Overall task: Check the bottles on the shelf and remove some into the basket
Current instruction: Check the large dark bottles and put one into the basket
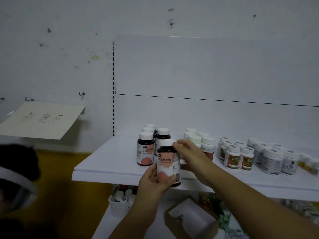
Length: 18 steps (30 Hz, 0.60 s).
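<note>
A dark bottle [168,161] with a white cap and a pink label is held in front of the white shelf [110,163]. My left hand [153,181] grips it from below, thumb across the label. My right hand [191,156] curls its fingers round the bottle's upper right side near the cap. Several like bottles [146,150] stand on the shelf behind it. A white basket [119,206] with several bottles sits on the lower shelf, below left of my hands.
Several white bottles [200,140] and orange-labelled bottles [232,157] line the shelf to the right. An open cardboard box [188,219] lies below. A handwritten paper sign [41,119] hangs at the left. Another person's head is at the far left edge.
</note>
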Tool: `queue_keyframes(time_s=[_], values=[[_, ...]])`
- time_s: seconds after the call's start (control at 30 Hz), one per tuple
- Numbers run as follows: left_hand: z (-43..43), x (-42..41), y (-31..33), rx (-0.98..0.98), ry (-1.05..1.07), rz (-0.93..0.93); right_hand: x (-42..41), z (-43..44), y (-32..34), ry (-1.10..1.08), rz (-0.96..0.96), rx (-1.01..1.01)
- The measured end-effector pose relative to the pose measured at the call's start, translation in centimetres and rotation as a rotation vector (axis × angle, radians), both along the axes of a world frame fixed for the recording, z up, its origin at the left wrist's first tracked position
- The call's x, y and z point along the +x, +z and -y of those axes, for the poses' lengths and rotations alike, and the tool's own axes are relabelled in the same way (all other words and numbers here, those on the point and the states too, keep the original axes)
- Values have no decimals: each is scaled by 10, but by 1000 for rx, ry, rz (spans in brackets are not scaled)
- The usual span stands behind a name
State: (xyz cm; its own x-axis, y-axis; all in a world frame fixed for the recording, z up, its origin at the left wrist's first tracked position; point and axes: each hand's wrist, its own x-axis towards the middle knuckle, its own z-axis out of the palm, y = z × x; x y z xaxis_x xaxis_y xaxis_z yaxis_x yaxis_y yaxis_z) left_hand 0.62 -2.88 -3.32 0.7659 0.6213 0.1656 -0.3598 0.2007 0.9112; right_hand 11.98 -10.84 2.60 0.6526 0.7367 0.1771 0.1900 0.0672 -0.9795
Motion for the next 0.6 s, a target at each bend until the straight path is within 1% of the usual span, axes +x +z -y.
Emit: queue_keyframes(time_s=[0.07, 0.13, 0.23, 0.33, 0.5, 0.6], values=[[1, 5, 3, 137, 140, -58, -5, -1, -7, -27, 155, -115], [-1, 13, 1, 250, 191, -70, -8, -2, -12, -53, 245, -146], [-6, 19, 2, 336, 153, -111, -3, -2, -16, -96, 265, -117], [-24, 19, 16, 508, 109, -229, 8, -6, -19, -175, 310, -107], [-85, 22, 61, 762, 419, -226, 23, -23, -28, -320, 304, -106], [-115, 34, 77, 941, 421, -381, 27, -40, -36, -369, 342, -126]])
